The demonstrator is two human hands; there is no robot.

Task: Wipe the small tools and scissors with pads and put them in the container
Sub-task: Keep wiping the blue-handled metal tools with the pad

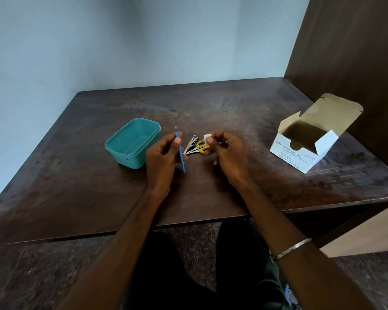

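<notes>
Our left hand pinches a thin blue tool while our right hand pinches a white alcohol pad. The teal container looks empty, so we judge wiping barely begun. The yellow-handled scissors and metal tools lie between our hands.

The white box with its top flap open is the only thing with words on it. On its front side, by a small red round sign, are the letters "BD" and then "Alcohol Swabs". Below that is a smaller line that seems to say "Isopropyl Alcohol 70%", and the tiny print lower down on the box is too small to read.
</notes>
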